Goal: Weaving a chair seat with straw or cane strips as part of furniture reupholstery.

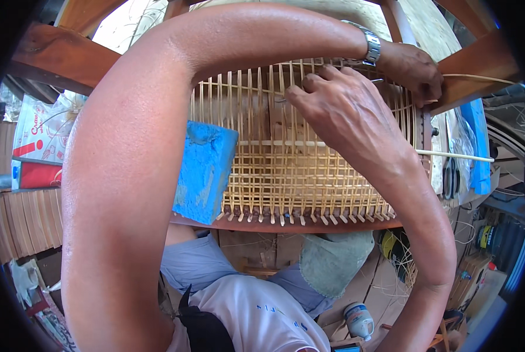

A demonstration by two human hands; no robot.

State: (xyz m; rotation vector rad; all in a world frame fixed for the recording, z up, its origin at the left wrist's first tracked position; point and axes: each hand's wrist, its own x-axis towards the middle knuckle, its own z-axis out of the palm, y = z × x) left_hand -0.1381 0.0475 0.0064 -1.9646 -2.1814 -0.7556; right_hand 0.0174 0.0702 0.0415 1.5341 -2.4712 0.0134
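A cane seat panel (297, 176) is being woven on a brown wooden frame, dense at the near side and with looser upright strands farther off. My left arm arches over it, a metal watch on the wrist. My left hand (415, 70) is at the far right corner of the frame, fingers curled around a pale cane strand (479, 77) that runs out to the right; its fingertips are partly hidden. Over the weave, my right hand (338, 100) is closed on a thin metal rod (378, 80), whose ends show on both sides of the fingers.
A blue block (206, 170) rests on the panel's left side. One pale stick (456, 155) juts past the right edge, by dark-handled scissors (451, 176). Wooden legs (57, 56) rise at the back. A plastic jug (359, 321) stands on the floor below.
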